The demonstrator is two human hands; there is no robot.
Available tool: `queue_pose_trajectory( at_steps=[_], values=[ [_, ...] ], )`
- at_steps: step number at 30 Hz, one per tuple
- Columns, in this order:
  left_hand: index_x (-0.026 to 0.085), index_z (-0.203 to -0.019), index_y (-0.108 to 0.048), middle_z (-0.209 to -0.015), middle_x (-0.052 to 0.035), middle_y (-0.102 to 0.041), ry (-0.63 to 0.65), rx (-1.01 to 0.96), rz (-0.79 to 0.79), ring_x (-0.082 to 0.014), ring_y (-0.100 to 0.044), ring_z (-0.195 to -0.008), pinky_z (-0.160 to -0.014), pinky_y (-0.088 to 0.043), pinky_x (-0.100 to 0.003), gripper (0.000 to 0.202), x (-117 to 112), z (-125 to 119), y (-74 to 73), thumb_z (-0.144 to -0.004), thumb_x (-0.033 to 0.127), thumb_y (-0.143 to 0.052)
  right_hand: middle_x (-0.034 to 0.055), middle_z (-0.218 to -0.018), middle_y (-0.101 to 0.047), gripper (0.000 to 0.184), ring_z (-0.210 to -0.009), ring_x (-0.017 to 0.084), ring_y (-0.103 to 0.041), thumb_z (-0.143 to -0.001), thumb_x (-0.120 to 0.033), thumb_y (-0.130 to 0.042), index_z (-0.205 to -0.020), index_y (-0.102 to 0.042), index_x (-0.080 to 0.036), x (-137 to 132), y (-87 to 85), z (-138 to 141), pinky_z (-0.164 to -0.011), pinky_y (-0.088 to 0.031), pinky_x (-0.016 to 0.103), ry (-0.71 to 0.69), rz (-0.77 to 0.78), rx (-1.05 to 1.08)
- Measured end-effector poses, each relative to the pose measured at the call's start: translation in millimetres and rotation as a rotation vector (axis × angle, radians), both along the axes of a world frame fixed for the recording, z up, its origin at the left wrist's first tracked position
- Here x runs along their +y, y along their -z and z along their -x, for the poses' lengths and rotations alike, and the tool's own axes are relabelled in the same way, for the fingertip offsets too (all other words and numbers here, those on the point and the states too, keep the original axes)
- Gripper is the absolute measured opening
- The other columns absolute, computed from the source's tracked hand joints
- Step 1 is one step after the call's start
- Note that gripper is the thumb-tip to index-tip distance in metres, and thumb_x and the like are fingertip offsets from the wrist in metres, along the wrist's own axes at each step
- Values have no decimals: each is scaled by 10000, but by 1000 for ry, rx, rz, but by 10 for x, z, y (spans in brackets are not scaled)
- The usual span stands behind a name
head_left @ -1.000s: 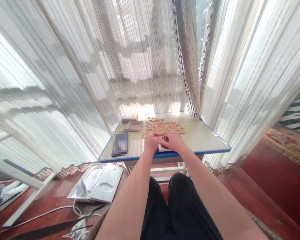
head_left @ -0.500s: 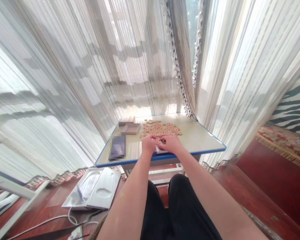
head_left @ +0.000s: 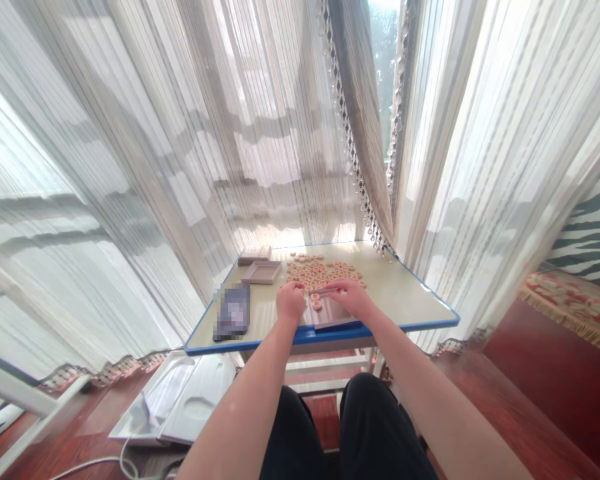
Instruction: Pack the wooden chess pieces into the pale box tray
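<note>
Near the table's front edge lies a shallow box (head_left: 333, 316), two round wooden game pieces with red marks (head_left: 317, 302) in its left part. My right hand (head_left: 351, 297) grips the box at its far rim, fingers reaching left along it; the thumb is not clearly visible. Just left of the box is my left hand (head_left: 291, 303), fingers curled closed; whatever is in them is hidden. Beyond both hands a spread of many round game pieces (head_left: 320, 272) covers the middle of the table.
On the table's left stand an open tray (head_left: 261, 272), a stacked box (head_left: 255, 255) and a blurred dark flat object (head_left: 233, 312). The blue-edged table (head_left: 405, 293) backs onto sheer curtains (head_left: 280, 167). A white case (head_left: 180, 397) with a cable lies on the floor at left.
My left hand has moved left, away from the box. The right hand has shifted slightly right, and more of the box's inside shows. The view has tilted up a little.
</note>
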State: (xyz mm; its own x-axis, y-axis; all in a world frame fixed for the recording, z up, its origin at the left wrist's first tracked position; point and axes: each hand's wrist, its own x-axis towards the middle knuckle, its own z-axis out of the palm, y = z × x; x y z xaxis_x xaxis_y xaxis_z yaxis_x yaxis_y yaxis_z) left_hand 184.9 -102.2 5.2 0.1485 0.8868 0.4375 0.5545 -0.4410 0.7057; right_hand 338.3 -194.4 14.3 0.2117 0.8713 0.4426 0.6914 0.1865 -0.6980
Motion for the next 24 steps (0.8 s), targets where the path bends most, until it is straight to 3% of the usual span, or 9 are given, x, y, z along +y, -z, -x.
queue_pose_trajectory(
  at_steps=[3, 5, 7, 13, 15, 18, 21, 24],
  values=[
    [190, -901, -678, -813, -49, -704, -148, -146, -3, -187, -644, -800, -753, -474, -287, 400, 56, 69, -20, -694, 124, -343, 19, -1037, -676, 218, -998, 171, -597, -756, -176, -548, -845, -735, -244, -71, -26, -85, -952, -420, 309, -14, 6, -41],
    [196, -865, -664, -787, -37, -698, -207, -252, 16, -181, -643, -757, -728, -469, -278, 384, 69, 97, -55, -671, 125, -341, 23, -1081, -662, 237, -1035, 178, -583, -767, -160, -531, -839, -739, -250, -92, -44, -150, -982, -399, 320, 37, 21, -103],
    [204, -780, -646, -766, -21, -689, -188, -282, 52, -170, -630, -690, -673, -460, -270, 333, 83, 101, -110, -651, 131, -348, 33, -1110, -651, 240, -1053, 190, -575, -770, -159, -530, -851, -739, -243, -53, -80, -231, -990, -393, 331, 67, 38, -183],
    [213, -573, -575, -551, 2, -588, -148, -234, -32, -167, -557, -614, -595, -415, -273, 233, 334, -60, -334, -635, 165, -355, 54, -1033, -688, 297, -984, 199, -608, -790, -124, -478, -960, -710, -196, 533, -226, -549, -899, -444, 305, 153, 170, -316],
    [208, -583, -591, -571, 2, -599, -93, -236, -46, -163, -561, -632, -612, -425, -270, 246, 491, -169, -410, -633, 165, -353, 66, -1041, -687, 322, -957, 208, -614, -797, -125, -461, -1011, -694, -182, 785, -215, -647, -860, -457, 310, 183, 195, -317],
    [193, -628, -631, -602, -1, -625, 24, -199, -27, -154, -573, -643, -630, -448, -263, 281, 735, -378, -516, -630, 160, -352, 82, -1138, -644, 344, -1062, 226, -556, -840, -152, -413, -1068, -670, -174, 1052, -133, -766, -917, -412, 332, 248, 180, -332],
    [171, -720, -665, -647, -9, -655, 225, -97, 53, -150, -589, -634, -600, -467, -252, 306, 923, -592, -564, -651, 173, -366, 97, -1162, -624, 337, -1102, 257, -514, -868, -216, -404, -1075, -667, -183, 1141, -53, -830, -935, -382, 370, 300, 195, -367],
    [166, -906, -678, -904, -28, -704, 441, 106, 84, -165, -633, -822, -716, -503, -260, 353, 991, -699, -516, -718, 196, -381, 95, -1128, -636, 373, -1068, 257, -521, -904, -298, -342, -1070, -663, -208, 1111, -50, -819, -902, -388, 380, 270, 287, -487]
  ],
)
